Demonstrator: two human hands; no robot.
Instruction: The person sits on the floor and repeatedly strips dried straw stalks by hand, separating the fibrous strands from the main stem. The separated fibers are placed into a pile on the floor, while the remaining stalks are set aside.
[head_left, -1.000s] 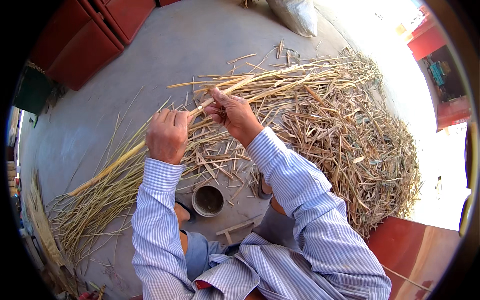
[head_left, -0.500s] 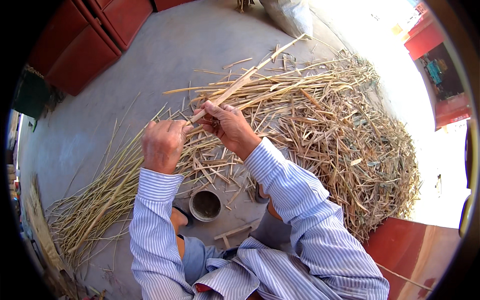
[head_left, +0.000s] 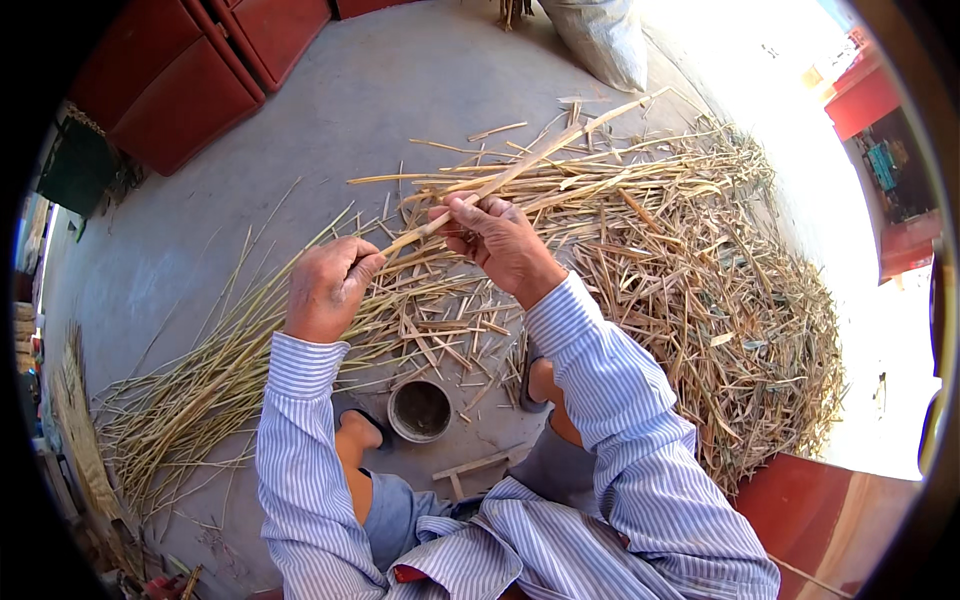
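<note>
A long pale dry stalk (head_left: 545,150) slants from my left hand up to the far right, held in the air above the straw. My left hand (head_left: 330,285) is closed around its near end. Farther along, my right hand (head_left: 495,240) pinches the stalk between thumb and fingers; whether a small tool is in that palm is hidden. Thin peeled stalks (head_left: 230,370) lie in a loose bundle to the left, below my left hand. Unpeeled stalks (head_left: 590,180) rest behind and to the right of my right hand.
A large heap of dry husks (head_left: 720,310) spreads at the right. A round bowl (head_left: 420,410) stands on the floor between my feet, before a wooden stool-like frame (head_left: 485,465). Red cabinets (head_left: 190,90) and a whitish sack (head_left: 605,45) are at the back; a broom-like bundle (head_left: 82,430) is far left.
My right hand has slid outward along the stalk, away from my left hand, so more of the stalk shows between them. The whole view has shifted slightly.
</note>
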